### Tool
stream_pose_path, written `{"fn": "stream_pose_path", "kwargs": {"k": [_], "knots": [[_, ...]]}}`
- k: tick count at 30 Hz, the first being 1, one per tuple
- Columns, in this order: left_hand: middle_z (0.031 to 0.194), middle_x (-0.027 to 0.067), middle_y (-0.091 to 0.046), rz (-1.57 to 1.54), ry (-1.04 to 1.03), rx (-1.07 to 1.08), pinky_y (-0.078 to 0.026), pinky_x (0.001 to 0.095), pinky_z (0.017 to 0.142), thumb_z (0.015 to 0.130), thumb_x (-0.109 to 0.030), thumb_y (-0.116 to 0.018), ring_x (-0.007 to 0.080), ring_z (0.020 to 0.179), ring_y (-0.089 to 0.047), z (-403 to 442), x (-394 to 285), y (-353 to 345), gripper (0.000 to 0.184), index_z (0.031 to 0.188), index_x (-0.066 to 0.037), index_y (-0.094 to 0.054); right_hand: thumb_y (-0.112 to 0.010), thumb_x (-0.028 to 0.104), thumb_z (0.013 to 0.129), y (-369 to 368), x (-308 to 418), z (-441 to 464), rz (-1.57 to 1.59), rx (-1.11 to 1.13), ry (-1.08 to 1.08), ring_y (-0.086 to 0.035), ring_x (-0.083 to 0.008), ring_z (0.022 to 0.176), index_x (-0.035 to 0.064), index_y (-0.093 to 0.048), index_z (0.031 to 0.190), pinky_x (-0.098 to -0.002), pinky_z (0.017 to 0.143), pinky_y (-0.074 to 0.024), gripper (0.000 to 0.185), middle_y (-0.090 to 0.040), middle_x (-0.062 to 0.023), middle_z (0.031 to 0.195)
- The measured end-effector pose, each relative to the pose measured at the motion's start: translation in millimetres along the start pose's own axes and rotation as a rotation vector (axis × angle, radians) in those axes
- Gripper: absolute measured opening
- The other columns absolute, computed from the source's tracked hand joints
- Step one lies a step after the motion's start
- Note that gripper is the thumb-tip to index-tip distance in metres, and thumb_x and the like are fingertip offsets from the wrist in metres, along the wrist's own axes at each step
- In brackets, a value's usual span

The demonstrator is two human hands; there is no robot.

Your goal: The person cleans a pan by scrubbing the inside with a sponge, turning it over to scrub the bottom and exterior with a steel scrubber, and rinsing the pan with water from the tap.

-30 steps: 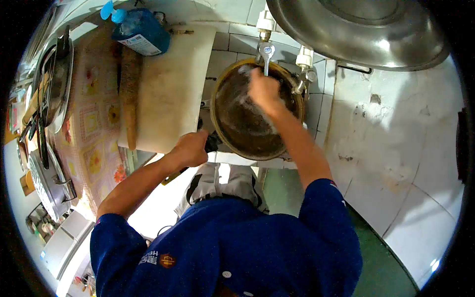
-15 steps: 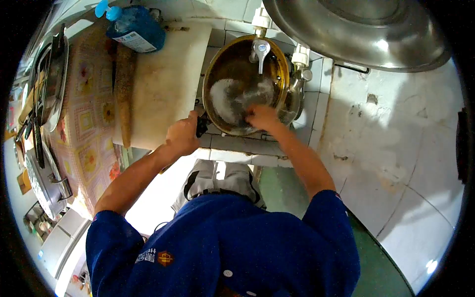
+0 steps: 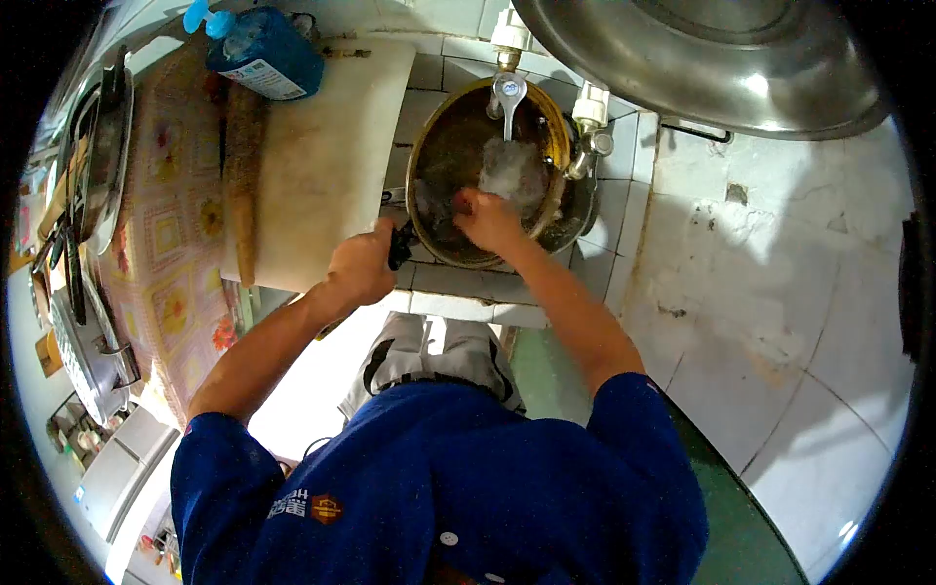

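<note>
A round pan (image 3: 429,127) with a brownish inside sits under the taps, with whitish suds (image 3: 512,171) in it. My left hand (image 3: 363,261) is closed round the pan's black handle (image 3: 401,244) on the near left side. My right hand (image 3: 487,222) reaches down inside the pan with its fingers curled together against the bottom. What those fingers hold, if anything, is hidden. Directly above the pan hangs a tap (image 3: 509,93) with a grey lever.
A second tap (image 3: 591,146) stands to the right. Left of the pan lies a pale board (image 3: 327,175), with a blue pump bottle (image 3: 268,58) at its far end. A large metal basin (image 3: 721,58) leans at upper right. Patterned cloth (image 3: 175,214) covers the left surface.
My right hand has moved left and slightly away from me inside the pan. The suds have shifted, now gathered toward the right side. My left hand keeps its hold on the handle.
</note>
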State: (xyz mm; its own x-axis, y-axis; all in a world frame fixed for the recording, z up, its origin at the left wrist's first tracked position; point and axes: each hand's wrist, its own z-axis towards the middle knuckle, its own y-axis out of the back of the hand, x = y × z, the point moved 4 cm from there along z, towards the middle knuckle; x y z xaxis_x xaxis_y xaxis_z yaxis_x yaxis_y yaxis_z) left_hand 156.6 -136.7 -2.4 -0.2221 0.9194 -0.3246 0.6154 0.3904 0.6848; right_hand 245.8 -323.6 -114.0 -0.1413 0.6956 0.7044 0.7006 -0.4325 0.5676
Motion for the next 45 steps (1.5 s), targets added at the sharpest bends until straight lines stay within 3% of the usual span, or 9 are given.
{"fn": "stream_pose_path", "kwargs": {"k": [1, 5, 12, 20, 23, 26, 28, 41, 45], "knots": [[0.087, 0.0268, -0.063, 0.002, 0.002, -0.001, -0.05, 0.0491, 0.075, 0.069, -0.001, -0.058, 0.0436, 0.086, -0.062, -2, 0, -1, 0.048, 0.113, 0.001, -0.04, -0.065, 0.029, 0.079, 12, -2, -2, -0.413, -0.028, -0.037, -0.063, -0.0354, 0.085, 0.0063, -0.062, 0.101, -0.0458, 0.073, -0.0495, 0.032, -0.066, -0.019, 0.09], [0.085, 0.0278, -0.063, -0.096, -0.056, -0.012, -0.049, 0.0505, 0.075, 0.069, -0.002, -0.058, 0.0444, 0.085, -0.062, -2, 8, -5, 0.046, 0.111, 0.001, -0.041, -0.066, 0.027, 0.077, 27, -46, -16, -0.429, -0.114, -0.204, -0.064, -0.0352, 0.079, 0.0067, -0.062, 0.1, -0.0468, 0.07, -0.0495, 0.031, -0.066, -0.0178, 0.083], [0.085, 0.0293, -0.062, -0.11, -0.099, 0.029, -0.048, 0.0503, 0.074, 0.07, -0.003, -0.059, 0.0455, 0.085, -0.061, 1, -4, -5, 0.05, 0.116, 0.0, -0.041, -0.063, 0.022, 0.079, 0, 16, -4, 0.074, -0.124, 0.119, -0.062, -0.0401, 0.075, 0.005, -0.059, 0.105, -0.0486, 0.068, -0.0488, 0.031, -0.064, -0.0193, 0.079], [0.09, 0.0284, -0.061, -0.273, -0.107, 0.13, -0.047, 0.048, 0.076, 0.067, -0.006, -0.065, 0.0446, 0.089, -0.06, 1, 8, -6, 0.055, 0.117, -0.001, -0.043, -0.062, 0.016, 0.074, 87, -83, -10, -0.585, -0.671, -0.203, -0.055, -0.0323, 0.095, 0.0118, -0.058, 0.1, -0.0502, 0.072, -0.0471, 0.026, -0.055, -0.0134, 0.093], [0.092, 0.0272, -0.062, -0.352, -0.146, 0.145, -0.048, 0.046, 0.076, 0.065, -0.007, -0.068, 0.0429, 0.089, -0.06, 2, 15, 2, 0.056, 0.116, -0.001, -0.045, -0.062, 0.016, 0.075, 139, -66, -62, -0.736, -1.105, 0.193, -0.054, -0.0337, 0.094, 0.0086, -0.059, 0.101, -0.0463, 0.074, -0.0466, 0.027, -0.057, -0.0146, 0.093], [0.093, 0.0258, -0.062, -0.38, -0.18, 0.184, -0.048, 0.0434, 0.077, 0.065, -0.007, -0.068, 0.0402, 0.089, -0.061, 4, 18, 9, 0.056, 0.116, 0.0, -0.047, -0.069, 0.022, 0.074, 159, -122, -55, -0.597, -0.888, 0.091, -0.06, -0.0302, 0.1, 0.0028, -0.066, 0.099, -0.0383, 0.088, -0.0453, 0.032, -0.065, -0.0158, 0.098], [0.093, 0.0251, -0.062, -0.38, -0.191, 0.207, -0.048, 0.042, 0.078, 0.064, -0.007, -0.068, 0.0388, 0.089, -0.062, 7, 20, 14, 0.057, 0.117, 0.001, -0.047, -0.066, 0.022, 0.077, 166, -151, -49, 0.443, -0.653, -0.267, -0.06, -0.0248, 0.097, -0.0005, -0.064, 0.105, -0.0332, 0.086, -0.045, 0.036, -0.065, -0.0122, 0.1], [0.09, 0.0197, -0.061, -0.077, -0.196, 0.395, -0.051, 0.0389, 0.068, 0.063, -0.004, -0.065, 0.0288, 0.079, -0.062, -10, 35, 98, 0.05, 0.111, 0.002, -0.051, -0.049, 0.026, 0.09, 75, -153, -55, 0.695, -0.548, -0.411, -0.052, -0.0195, 0.095, -0.0005, -0.06, 0.109, -0.0349, 0.09, -0.0395, 0.034, -0.061, -0.0065, 0.103], [0.079, 0.0173, -0.061, -0.017, -0.107, 0.436, -0.05, 0.0371, 0.057, 0.064, -0.001, -0.063, 0.027, 0.068, -0.063, -27, 36, 130, 0.043, 0.106, 0.003, -0.051, -0.041, 0.036, 0.098, 34, -130, -32, 1.339, -0.726, -0.575, -0.053, -0.02, 0.092, 0.0058, -0.052, 0.121, -0.0387, 0.081, -0.0414, 0.04, -0.059, -0.0041, 0.107]]}}
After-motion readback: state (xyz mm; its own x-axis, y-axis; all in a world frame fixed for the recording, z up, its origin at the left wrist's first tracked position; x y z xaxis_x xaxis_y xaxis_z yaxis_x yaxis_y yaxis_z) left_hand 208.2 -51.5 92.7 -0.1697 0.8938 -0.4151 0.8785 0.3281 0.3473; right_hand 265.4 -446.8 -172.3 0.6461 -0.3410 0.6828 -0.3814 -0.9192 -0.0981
